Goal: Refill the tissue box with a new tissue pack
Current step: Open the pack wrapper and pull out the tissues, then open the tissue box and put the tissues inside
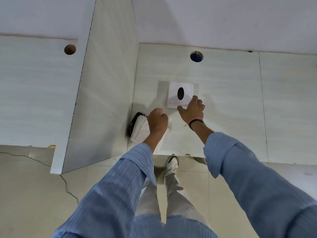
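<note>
The left hand (157,120) was fisted around the pack (140,130) at the desk's (231,100) near edge, keeping it ready. The right hand (193,109), fingers spread, rested on the box's (173,93) near corner (probably steadying it).

Looks like an office workstation to me, bare and partitioned.
Beyond my right hand (193,111) I see a pale laminate desk (231,100) with a round cable hole (196,56); left of my left hand (157,120) stands a divider panel (106,83), another cable hole (70,49) past it, tiled floor (25,194) below.
</note>
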